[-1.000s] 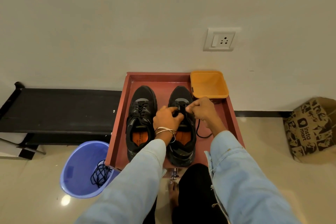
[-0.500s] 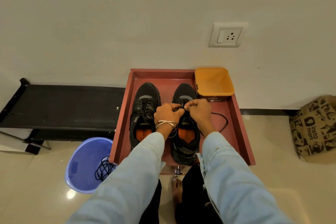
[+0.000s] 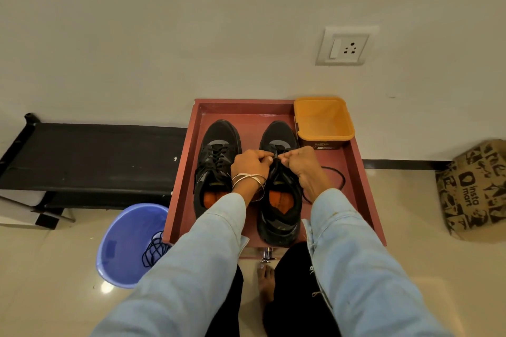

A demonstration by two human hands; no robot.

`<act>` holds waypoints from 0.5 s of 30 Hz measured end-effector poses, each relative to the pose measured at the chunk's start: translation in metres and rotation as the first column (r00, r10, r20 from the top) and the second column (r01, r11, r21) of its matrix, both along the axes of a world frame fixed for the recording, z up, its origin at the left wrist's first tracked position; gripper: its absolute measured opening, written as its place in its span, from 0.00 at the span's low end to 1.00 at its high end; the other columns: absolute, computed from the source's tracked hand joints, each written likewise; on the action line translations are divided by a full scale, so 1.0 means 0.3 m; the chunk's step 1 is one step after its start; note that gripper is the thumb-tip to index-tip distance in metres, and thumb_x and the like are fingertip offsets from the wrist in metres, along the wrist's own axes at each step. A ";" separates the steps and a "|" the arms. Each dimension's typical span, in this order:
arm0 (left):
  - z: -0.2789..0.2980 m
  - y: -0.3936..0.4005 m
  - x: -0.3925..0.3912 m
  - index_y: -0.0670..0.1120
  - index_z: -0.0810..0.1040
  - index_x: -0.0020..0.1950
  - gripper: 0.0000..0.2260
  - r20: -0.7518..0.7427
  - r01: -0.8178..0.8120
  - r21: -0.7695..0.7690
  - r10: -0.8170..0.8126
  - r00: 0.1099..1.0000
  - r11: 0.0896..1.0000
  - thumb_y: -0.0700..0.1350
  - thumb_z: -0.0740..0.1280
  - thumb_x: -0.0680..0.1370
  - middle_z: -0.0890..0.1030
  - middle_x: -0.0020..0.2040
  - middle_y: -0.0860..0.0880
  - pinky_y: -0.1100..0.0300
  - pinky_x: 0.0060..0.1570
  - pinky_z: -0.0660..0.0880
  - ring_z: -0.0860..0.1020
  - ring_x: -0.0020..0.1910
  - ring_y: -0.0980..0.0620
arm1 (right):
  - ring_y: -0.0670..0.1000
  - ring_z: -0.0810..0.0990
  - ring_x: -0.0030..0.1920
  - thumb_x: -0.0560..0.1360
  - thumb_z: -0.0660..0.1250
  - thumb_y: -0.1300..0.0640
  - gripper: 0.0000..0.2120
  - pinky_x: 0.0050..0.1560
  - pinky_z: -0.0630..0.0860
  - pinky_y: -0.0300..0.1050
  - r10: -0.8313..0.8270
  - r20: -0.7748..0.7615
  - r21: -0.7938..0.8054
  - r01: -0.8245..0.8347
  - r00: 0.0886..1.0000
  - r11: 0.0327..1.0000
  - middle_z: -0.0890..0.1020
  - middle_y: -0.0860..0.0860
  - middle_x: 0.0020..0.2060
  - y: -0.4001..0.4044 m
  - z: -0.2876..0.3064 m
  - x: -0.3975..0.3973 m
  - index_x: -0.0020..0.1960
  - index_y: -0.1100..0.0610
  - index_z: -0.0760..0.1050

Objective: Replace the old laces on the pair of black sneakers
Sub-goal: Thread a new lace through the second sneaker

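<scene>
Head view: two black sneakers stand side by side, toes toward the wall, in a shallow red tray (image 3: 183, 186) on the floor. The left sneaker (image 3: 216, 161) is fully laced with a black lace. The right sneaker (image 3: 279, 200) shows an orange insole and an open throat. The left hand (image 3: 250, 164) and the right hand (image 3: 299, 163) meet over the right sneaker's forward eyelets, each with the grip closed, fingers curled and pinching the black lace (image 3: 332, 175). One slack loop of this lace lies on the tray floor toward its right edge. An orange tub (image 3: 323, 120) occupies the tray's far right corner. A blue bin (image 3: 123, 243) beside the tray's near left corner holds a tangled dark lace (image 3: 154, 250).
</scene>
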State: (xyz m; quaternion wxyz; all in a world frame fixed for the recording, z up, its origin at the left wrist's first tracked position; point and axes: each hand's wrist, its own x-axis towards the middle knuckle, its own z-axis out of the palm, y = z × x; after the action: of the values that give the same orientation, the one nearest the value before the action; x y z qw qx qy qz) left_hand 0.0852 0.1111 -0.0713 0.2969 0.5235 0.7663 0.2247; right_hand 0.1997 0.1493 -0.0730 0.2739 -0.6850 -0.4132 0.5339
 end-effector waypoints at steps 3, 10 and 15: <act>-0.002 0.005 0.003 0.56 0.82 0.55 0.09 -0.032 -0.010 0.029 0.011 0.999 1.000 0.50 0.68 0.76 0.83 0.53 0.51 0.57 0.53 0.76 0.80 0.52 0.48 | 0.55 0.80 0.49 0.74 0.65 0.70 0.11 0.58 0.77 0.55 -0.018 0.104 0.055 0.012 0.994 0.998 0.82 0.57 0.41 -0.003 -0.039 -0.031 0.37 0.60 0.81; -0.007 0.040 -0.004 0.53 0.84 0.51 0.08 -0.079 0.058 0.032 -0.056 0.995 0.998 0.48 0.72 0.73 0.84 0.48 0.50 0.55 0.53 0.77 0.81 0.49 0.49 | 0.52 0.72 0.48 0.75 0.66 0.62 0.10 0.54 0.61 0.56 -0.129 0.368 0.053 0.118 0.921 0.992 0.78 0.47 0.40 -0.026 -0.062 -0.055 0.38 0.51 0.80; -0.006 0.066 -0.012 0.52 0.83 0.45 0.03 -0.084 0.054 0.021 -0.052 0.995 0.998 0.46 0.72 0.72 0.84 0.45 0.49 0.56 0.48 0.76 0.81 0.47 0.47 | 0.54 0.80 0.50 0.73 0.68 0.65 0.13 0.57 0.74 0.58 -0.050 0.165 0.088 0.036 0.985 0.995 0.83 0.50 0.39 -0.009 -0.071 -0.036 0.33 0.51 0.80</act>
State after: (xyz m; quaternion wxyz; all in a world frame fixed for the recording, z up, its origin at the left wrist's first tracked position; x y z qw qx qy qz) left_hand 0.0817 0.1309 -0.0730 0.2643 0.5561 0.7613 0.2034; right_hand 0.1889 0.1467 -0.0943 0.2787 -0.7237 -0.4420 0.4507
